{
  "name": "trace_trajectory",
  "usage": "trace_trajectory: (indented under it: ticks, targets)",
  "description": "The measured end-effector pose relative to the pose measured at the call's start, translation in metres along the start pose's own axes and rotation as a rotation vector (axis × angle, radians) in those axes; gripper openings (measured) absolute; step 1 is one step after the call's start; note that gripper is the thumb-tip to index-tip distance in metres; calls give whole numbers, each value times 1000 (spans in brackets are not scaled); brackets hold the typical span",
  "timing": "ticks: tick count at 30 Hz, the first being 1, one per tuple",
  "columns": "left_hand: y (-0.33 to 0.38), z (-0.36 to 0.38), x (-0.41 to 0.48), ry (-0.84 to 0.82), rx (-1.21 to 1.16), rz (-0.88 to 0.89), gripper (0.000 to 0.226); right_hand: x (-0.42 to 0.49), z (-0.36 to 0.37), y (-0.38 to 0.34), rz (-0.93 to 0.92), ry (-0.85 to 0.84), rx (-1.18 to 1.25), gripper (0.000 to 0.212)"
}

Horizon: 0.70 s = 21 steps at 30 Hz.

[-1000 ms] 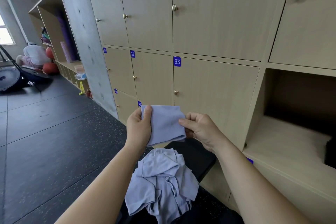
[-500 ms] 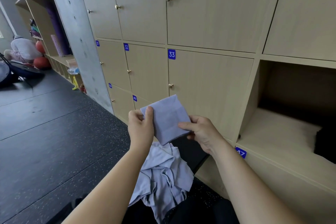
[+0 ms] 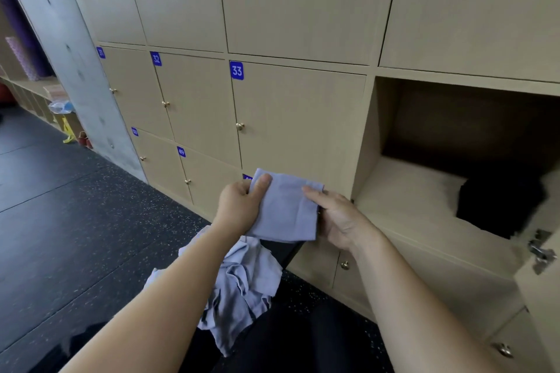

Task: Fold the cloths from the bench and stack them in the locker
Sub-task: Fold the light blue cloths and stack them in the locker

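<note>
Right, a dark speckled floor is seen stretching away to the left, and a wall of pale wooden lockers is laid out ahead, with door 33 closed just above the hands. A grey concrete pillar is set at the left end of the lockers. Over on the right, one open locker is shown, and a dark bundle is lodged toward the back right of its shelf. Its door is swung out at the right edge of the view.

Down low, a black counter is glimpsed, and a crumpled pile of cloths in pale lavender-blue is heaped on it.

Now the folded cloth: it is held up in the air above the pile, just left of the open locker. It is folded to a small flat rectangle, and faint creases are seen across it. Its upper left corner is pinched in the grip of the left hand, with the thumb laid across the front. Its right edge is pinched in the grip of the right hand, with the thumb on top and the fingers tucked behind.
</note>
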State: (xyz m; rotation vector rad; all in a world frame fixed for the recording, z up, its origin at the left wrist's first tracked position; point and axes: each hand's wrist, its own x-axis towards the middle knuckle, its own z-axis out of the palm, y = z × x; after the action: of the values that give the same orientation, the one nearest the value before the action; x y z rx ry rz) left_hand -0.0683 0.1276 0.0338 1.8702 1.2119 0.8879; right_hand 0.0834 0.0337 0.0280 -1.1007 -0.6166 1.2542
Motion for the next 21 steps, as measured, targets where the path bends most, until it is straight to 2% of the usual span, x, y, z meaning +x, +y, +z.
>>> trace_trajectory:
  ticks: [2,7,12,14,16,18,19,21]
  targets:
    - [3,19,1,2,-65,-7,50,-7,-15,2,-8,27,39,19]
    - [18,78,0,-40,-168,-36,49,-14,-60,4,-125,269,70,22]
    - [29,139,9,-104,-177,-42,46,-27,-118,1,-121,267,-65,14]
    - [31,163,13,-176,-201,-62,47,-25,-143,4,-159,374,-157,13]
    - [32,186,16,-333,-278,-119,45,-20,-167,8,-205,536,-170,9]
    - [32,209,18,-490,-372,-187,30,-11,-190,14,-233,665,-152,4]
    - [30,221,19,-527,-388,-192,33,-6,-202,16,-246,710,-143,4]
    - [27,244,22,-553,-364,-158,54,3,-224,20,-266,778,-162,3]
